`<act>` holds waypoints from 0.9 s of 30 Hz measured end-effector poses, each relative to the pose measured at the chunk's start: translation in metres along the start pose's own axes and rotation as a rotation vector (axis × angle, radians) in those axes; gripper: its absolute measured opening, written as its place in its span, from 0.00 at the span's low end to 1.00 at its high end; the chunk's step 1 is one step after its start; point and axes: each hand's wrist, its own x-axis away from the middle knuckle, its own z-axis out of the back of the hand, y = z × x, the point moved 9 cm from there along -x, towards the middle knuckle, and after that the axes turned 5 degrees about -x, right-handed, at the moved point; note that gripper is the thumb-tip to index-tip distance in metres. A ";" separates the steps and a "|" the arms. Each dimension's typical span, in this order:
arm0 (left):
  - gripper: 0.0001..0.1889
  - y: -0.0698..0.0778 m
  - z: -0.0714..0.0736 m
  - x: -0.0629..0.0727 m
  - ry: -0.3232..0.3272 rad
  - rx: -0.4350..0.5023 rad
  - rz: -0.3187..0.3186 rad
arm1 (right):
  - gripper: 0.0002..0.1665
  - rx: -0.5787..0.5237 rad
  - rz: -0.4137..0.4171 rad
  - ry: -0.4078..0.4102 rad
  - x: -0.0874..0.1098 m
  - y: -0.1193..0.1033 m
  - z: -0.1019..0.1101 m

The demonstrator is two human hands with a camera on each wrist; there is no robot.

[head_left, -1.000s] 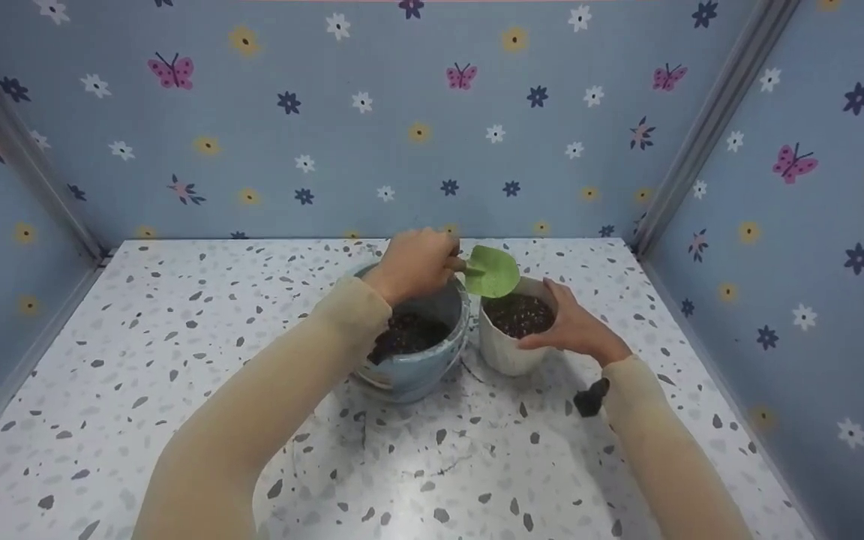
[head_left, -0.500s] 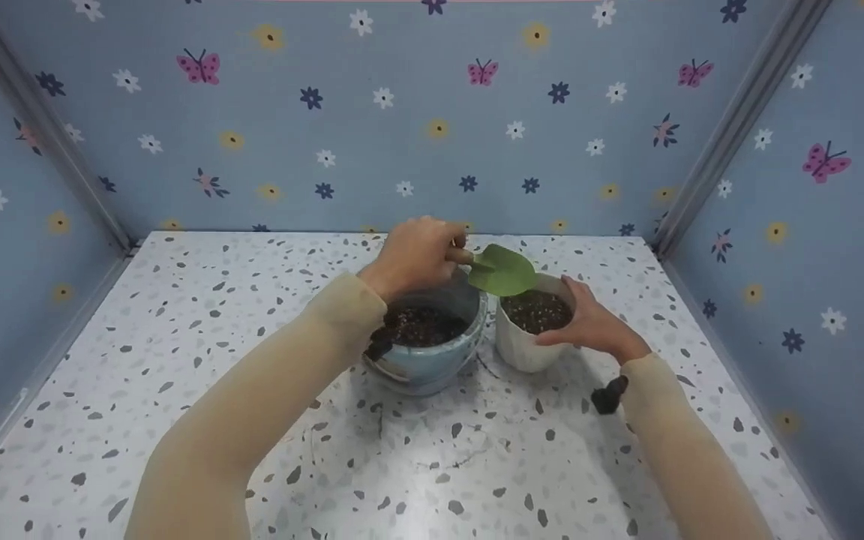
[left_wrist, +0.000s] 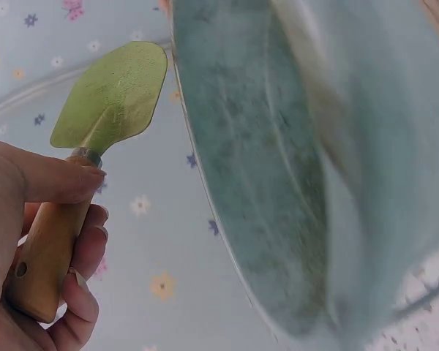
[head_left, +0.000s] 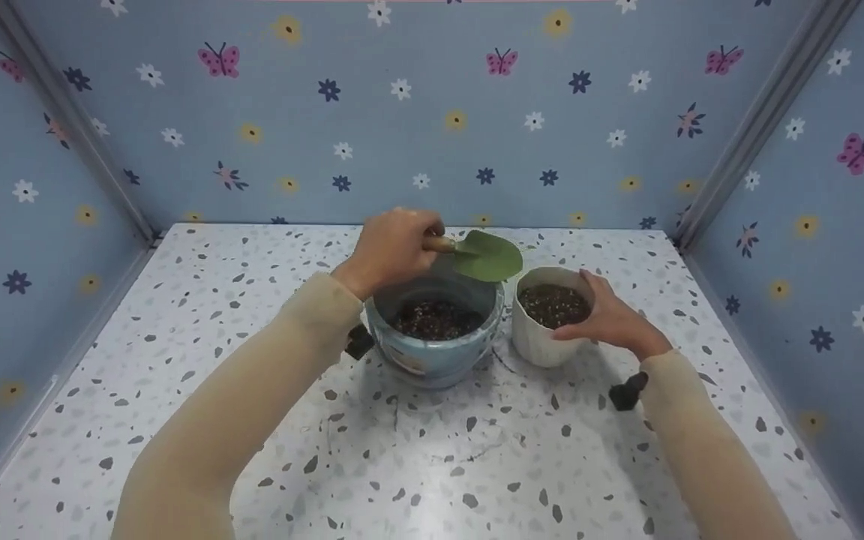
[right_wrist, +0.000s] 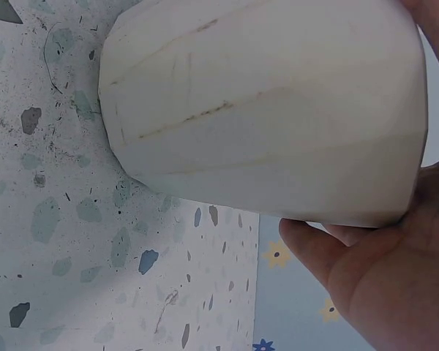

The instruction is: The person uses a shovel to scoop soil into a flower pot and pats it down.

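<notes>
My left hand grips the wooden handle of a small trowel with a green blade, raised over the back rim of the blue glazed pot. In the left wrist view, the bare blade points upward beside the pot's wall, with thumb and fingers wrapped round the handle. Dark soil lies low inside the blue pot. To its right stands a white faceted pot, holding soil nearer its rim. My right hand holds that pot at its upper right side, thumb in front and fingers behind.
Both pots stand on a white speckled tabletop. Thin dark streaks and crumbs mark its surface before the pots. Flower-patterned blue panels enclose the back and sides. Black wrist devices show at both sleeves.
The trowel has moved left, from over the white pot's edge to over the blue pot. My right hand keeps holding the white pot. The head view has turned slightly left.
</notes>
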 end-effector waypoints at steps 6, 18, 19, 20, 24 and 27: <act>0.11 -0.022 0.010 0.015 -0.008 -0.026 0.043 | 0.84 0.013 -0.030 -0.020 0.001 0.001 -0.001; 0.06 -0.017 0.003 0.022 -0.061 -0.245 -0.096 | 0.84 0.009 -0.023 -0.015 0.002 0.000 0.002; 0.06 -0.015 0.000 0.022 -0.070 -0.278 -0.107 | 0.84 0.008 -0.024 -0.015 0.002 0.000 0.002; 0.06 -0.013 -0.003 0.023 -0.080 -0.311 -0.117 | 0.84 0.006 -0.026 -0.016 0.002 0.000 0.002; 0.07 -0.005 -0.015 0.025 -0.108 -0.460 -0.154 | 0.84 0.001 -0.036 -0.014 0.002 0.001 0.001; 0.10 -0.003 -0.020 0.027 -0.111 -0.527 -0.154 | 0.84 -0.007 -0.033 -0.012 0.001 0.000 0.000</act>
